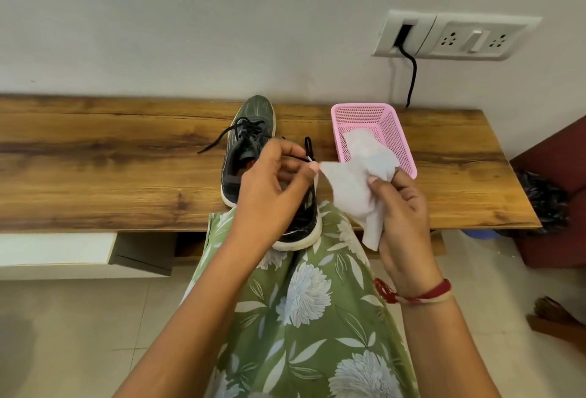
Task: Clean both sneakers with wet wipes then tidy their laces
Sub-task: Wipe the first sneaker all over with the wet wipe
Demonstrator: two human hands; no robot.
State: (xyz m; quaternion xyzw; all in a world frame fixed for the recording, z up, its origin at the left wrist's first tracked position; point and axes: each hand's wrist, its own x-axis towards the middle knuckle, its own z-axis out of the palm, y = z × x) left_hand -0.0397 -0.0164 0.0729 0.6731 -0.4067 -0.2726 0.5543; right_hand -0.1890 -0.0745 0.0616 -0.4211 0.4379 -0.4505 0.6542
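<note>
1. On the long brown wooden bench [95, 160] against the wall sits a dark grey mesh sneaker [250, 131], toe pointing at the wall. It has a white sole, and its black laces [222, 139] are loose, with one end trailing off to the left across the wood.
2. The second dark sneaker with a white sole [304, 233] is closer in. Its heel hangs off the bench edge over the green floral dress [301, 318], and most of it is hidden behind the left hand [269, 194]. A bit of black lace pokes up above the fingers.
3. The white wet wipe [348, 191] is crumpled and stretched between both hands, just right of that second sneaker.
4. The right hand [406, 223] has its fingers and thumb curled around the bunched lower end.
5. The left hand's thumb and fingertip pinch the wipe's pointed corner.
6. The pink plastic mesh basket [393, 131] is on the bench right of the sneakers. There's a crumpled white sheet [355, 141] in the bottom. Honestly can't tell if it's a separate wipe or part of the held one, because they overlap.
7. Other bits:
   - a red thread bracelet [425, 294] on the right wrist
   - a white wall socket panel [456, 36] with a black cable [412, 80] hanging down behind the bench
</note>
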